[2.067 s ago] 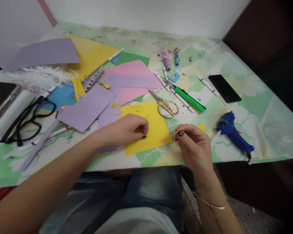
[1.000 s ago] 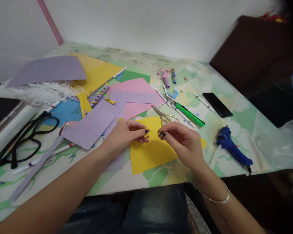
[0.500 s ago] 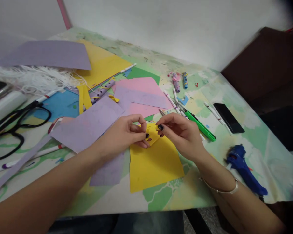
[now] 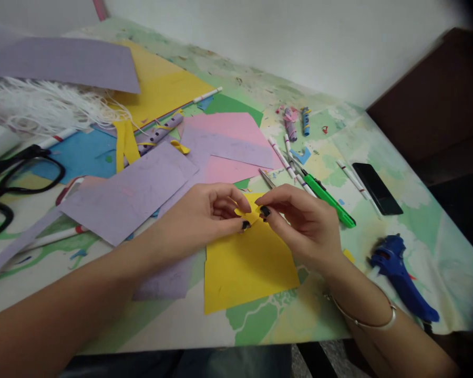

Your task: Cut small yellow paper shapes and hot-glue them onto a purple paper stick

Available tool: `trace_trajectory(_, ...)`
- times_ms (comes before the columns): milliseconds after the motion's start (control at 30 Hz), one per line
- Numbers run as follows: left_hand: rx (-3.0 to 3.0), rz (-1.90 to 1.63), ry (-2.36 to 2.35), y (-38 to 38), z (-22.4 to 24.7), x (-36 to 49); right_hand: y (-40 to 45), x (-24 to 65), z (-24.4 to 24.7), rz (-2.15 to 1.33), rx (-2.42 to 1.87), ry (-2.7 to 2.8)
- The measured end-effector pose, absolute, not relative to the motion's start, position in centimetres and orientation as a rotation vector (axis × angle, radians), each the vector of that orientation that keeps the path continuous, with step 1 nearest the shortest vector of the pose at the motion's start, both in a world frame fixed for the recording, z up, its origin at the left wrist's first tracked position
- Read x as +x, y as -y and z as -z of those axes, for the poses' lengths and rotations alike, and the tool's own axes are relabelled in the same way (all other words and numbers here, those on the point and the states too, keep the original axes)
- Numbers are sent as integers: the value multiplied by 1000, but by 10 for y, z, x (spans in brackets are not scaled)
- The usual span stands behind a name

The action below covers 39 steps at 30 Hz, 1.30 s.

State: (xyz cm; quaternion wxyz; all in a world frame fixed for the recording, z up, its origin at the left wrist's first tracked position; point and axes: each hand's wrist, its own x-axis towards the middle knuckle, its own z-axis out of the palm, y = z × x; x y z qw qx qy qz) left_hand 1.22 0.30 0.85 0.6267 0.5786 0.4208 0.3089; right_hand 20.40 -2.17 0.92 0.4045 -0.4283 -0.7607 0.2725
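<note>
Where the two hands meet above the yellow sheet [image 4: 248, 273], one scrap [image 4: 242, 212], small, yellow, curled, lies at the fingertips, over the sheet's far part. Scrap's long axis: seemingly crosswise, from left fingertips toward right; outline merges with the yellow beneath, so the direction in which either end points cannot be told. Left hand [image 4: 246, 218]: fingers curled, thumb and forefinger a little apart at the scrap; whether they grip it, cannot tell. Right hand [image 4: 261, 206]: nearly closed, thumb and forefinger pinching a yellow bit, apparently the scrap's other end; silver bracelet [image 4: 392, 317] on the wrist. Surface: table [image 4: 173, 331] under a green, white and pale yellow patterned cloth, strewn with clippings. To the left, black glasses [image 4: 35, 189], white string [image 4: 55, 107], blue paper [image 4: 82, 157], assorted purple sheets, one purple dotted roll [image 4: 161, 131]. Beyond the hands, pink paper [image 4: 224, 123] and scissors [image 4: 267, 178], mostly hidden behind the right hand. To the right, one green cutter [image 4: 329, 200], several white markers [image 4: 352, 180], one black phone [image 4: 377, 189], one blue glue gun [image 4: 405, 283], tip end away from the table's near edge. Farther back, two small decorated rolls, purple and blue. Room: pale wall [image 4: 299, 47] behind, dark brown furniture [image 4: 437, 100] at far right, speckled floor [image 4: 327, 359] below.
</note>
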Motion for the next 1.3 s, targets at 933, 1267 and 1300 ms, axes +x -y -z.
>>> trace_trajectory(933, 1457, -516, -909, -1, -8, 16, 23, 210, -13, -242, -928, 2413)
trace_trajectory(1267, 1510, -467, -922, -1, -9, 16, 24, 210, -13, -240, -967, 2461)
trace_trajectory(1300, 1505, -466, -921, -1, -8, 16, 24, 210, -13, -244, -972, 2468)
